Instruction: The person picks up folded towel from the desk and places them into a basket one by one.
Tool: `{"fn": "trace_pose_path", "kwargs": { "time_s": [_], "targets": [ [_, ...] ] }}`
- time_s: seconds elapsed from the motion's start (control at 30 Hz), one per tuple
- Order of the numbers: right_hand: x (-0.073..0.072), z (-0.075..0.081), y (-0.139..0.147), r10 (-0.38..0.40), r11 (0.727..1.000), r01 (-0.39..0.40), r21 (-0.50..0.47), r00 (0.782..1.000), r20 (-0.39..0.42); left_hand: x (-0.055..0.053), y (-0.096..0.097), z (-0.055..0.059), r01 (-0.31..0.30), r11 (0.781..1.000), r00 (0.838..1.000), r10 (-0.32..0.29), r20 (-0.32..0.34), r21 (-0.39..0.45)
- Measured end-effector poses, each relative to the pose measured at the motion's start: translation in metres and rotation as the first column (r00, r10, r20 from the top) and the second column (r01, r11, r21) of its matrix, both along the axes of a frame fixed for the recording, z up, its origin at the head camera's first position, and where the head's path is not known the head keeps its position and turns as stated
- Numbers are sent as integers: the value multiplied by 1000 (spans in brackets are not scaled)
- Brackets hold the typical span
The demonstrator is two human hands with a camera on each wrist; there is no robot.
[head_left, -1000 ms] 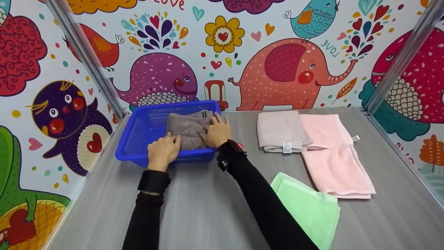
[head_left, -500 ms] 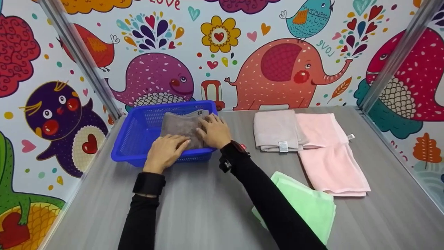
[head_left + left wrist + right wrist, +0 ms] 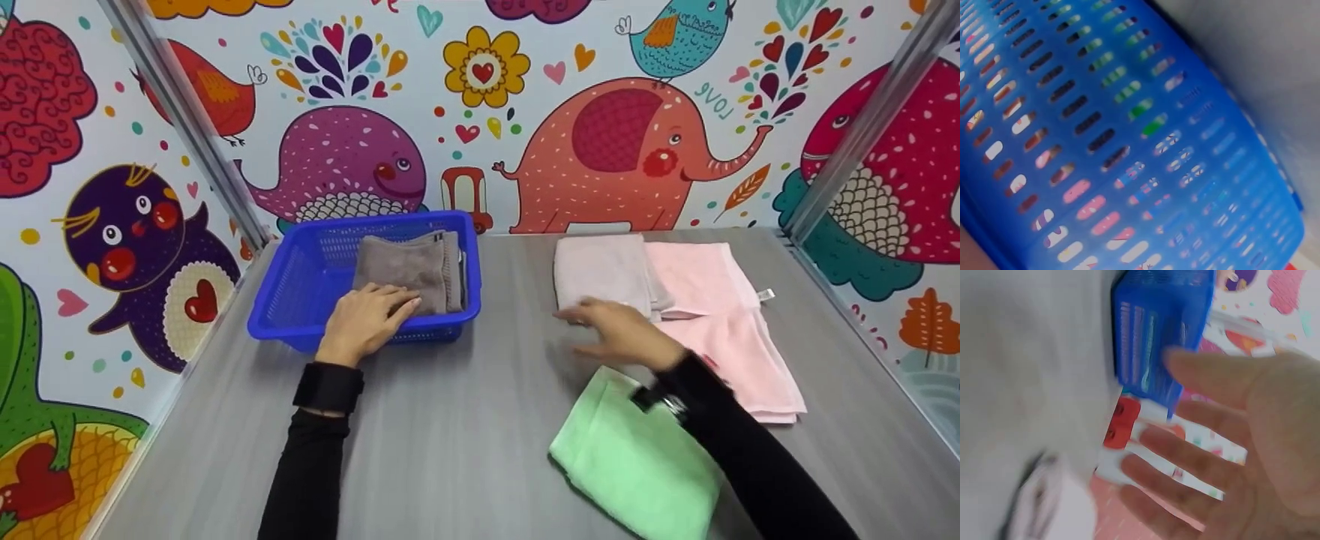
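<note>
In the head view, a folded grey-brown towel point(image 3: 405, 270) stands in the right part of a blue plastic basket point(image 3: 289, 330). Over the basket's front rim, my left hand point(image 3: 366, 319) reaches in, its fingers resting on the towel's lower front. My right hand point(image 3: 626, 334) is off the basket, fingers spread, with nothing held. It hovers by the near edge of a folded light greyish-pink towel point(image 3: 600, 270); contact with it cannot be told. A green towel point(image 3: 637, 457) lies below that hand, partly behind the forearm. The left wrist view shows only the basket's slotted wall point(image 3: 1129, 135).
Two pink towels point(image 3: 697, 277) lie at the right, one overlapping the other, partly covered by my right arm. The grey table point(image 3: 450, 450) ends at a cartoon-printed wall point(image 3: 480, 150) behind. Metal posts point(image 3: 847, 135) stand at the back corners.
My right hand has let go of the grey-brown towel and moved right, out of the basket, toward the light greyish-pink towel. My left hand stays at the basket's front.
</note>
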State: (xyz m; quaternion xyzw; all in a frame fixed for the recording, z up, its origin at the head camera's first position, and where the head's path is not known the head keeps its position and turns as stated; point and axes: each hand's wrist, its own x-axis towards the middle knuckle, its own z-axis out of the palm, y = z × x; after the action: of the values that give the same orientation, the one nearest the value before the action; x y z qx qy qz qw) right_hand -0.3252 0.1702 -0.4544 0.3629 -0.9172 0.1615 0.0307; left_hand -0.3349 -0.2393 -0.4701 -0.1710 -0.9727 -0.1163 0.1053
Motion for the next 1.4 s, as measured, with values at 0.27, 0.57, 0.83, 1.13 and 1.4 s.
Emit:
{"fn": "trace_pose_path", "kwargs": {
  "time_s": [0.27,0.57,0.83,1.13,1.4],
  "targets": [
    [33,-30,67,48,998,-59,35,964,261,-1,3,0,-1,1000,1000,1,14,-5],
    [32,-32,65,21,999,-28,17,948,318,-2,2,-1,-8,1000,1000,8,21,5],
    [26,-40,50,-198,980,199,13,963,183,0,1,0,-15,1000,1000,14,24,3],
    [20,-39,17,-316,948,296,119,922,223,1,3,0,-8,1000,1000,8,17,19],
    [24,-48,-17,-272,961,277,-7,948,165,1,3,-3,-2,999,1000,1,1,41]
  ]
}}
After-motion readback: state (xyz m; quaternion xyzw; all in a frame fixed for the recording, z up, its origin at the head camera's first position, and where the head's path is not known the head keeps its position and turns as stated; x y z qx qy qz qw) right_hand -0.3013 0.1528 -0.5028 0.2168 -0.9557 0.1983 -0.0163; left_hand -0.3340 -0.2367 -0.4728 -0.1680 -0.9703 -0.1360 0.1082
